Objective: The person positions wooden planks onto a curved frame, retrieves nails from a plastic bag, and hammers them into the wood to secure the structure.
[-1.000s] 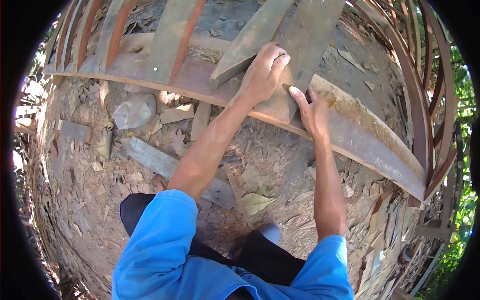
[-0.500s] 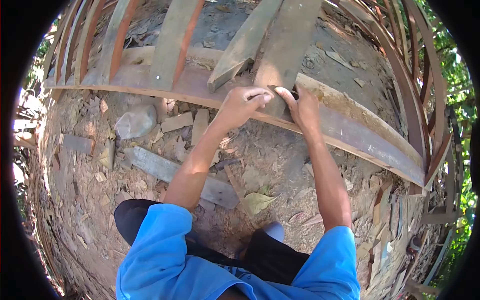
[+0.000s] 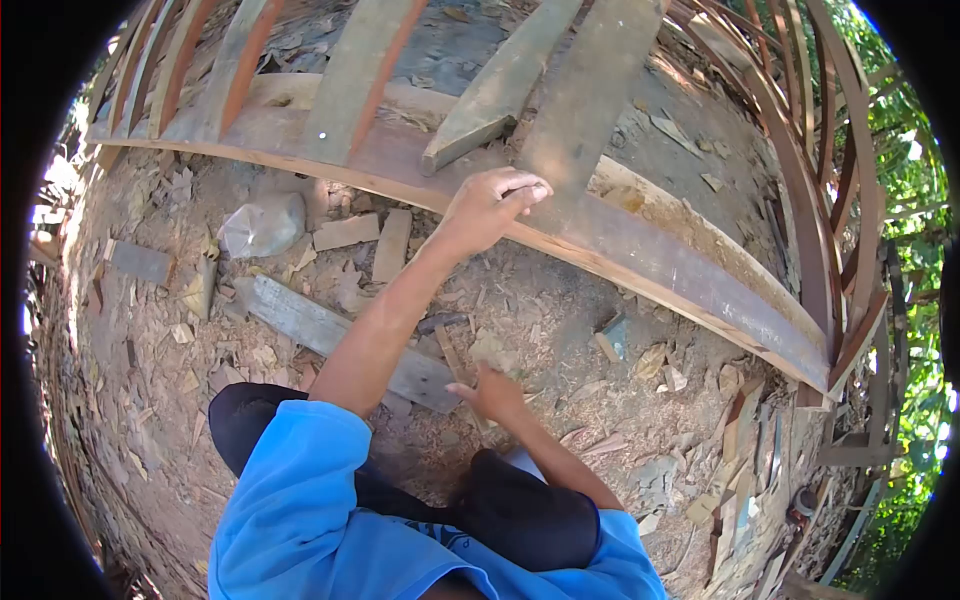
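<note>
My left hand (image 3: 494, 207) rests on the long wooden beam (image 3: 660, 247), close to the end of a wide plank (image 3: 585, 100). Its fingers are pinched together; whatever is between them is too small to make out. Low over the ground, my right hand (image 3: 492, 393) is at the wooden handle of a hammer (image 3: 450, 348), thumb and index finger apart around it. The hammer's dark head points toward the beam. A shorter board with an angled end (image 3: 485, 105) sits left of the wide plank.
A grey pointed board (image 3: 330, 335) lies on the ground beside my left forearm. Around it are a clear plastic bag (image 3: 263, 226), wood offcuts (image 3: 347, 232), shavings and dry leaves. Upright slats (image 3: 375, 70) rise along the beam, and a wooden frame (image 3: 800, 190) stands at the right.
My right hand has left the wide plank and dropped down to the hammer handle on the ground. My left hand stays pinched at the beam. The view has shifted slightly.
</note>
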`<action>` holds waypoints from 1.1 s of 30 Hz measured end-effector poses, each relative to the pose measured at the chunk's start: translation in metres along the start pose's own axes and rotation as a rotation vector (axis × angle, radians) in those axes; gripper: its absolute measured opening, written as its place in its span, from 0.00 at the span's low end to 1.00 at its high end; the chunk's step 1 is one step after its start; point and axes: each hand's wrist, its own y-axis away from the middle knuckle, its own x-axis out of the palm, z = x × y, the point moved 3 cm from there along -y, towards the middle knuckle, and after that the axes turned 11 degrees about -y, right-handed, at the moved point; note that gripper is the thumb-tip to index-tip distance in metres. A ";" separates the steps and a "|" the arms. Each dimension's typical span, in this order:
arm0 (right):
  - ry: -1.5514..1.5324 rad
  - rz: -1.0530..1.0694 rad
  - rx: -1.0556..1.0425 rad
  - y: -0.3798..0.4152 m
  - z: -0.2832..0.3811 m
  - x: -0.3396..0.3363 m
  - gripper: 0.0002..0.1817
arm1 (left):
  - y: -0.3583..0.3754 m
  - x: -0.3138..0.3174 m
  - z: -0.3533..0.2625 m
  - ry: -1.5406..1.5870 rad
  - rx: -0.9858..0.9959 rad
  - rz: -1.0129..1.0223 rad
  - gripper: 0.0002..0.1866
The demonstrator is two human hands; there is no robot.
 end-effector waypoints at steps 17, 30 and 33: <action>-0.461 -0.195 0.041 0.052 -0.005 -0.007 0.23 | 0.005 0.001 -0.005 -0.097 0.063 -0.008 0.16; -0.722 -0.499 -0.042 0.088 0.087 -0.229 0.26 | 0.005 0.005 0.001 -0.154 0.103 -0.072 0.15; -0.431 -0.628 -0.158 0.068 0.100 -0.252 0.28 | 0.006 0.007 -0.001 -0.144 0.086 -0.085 0.14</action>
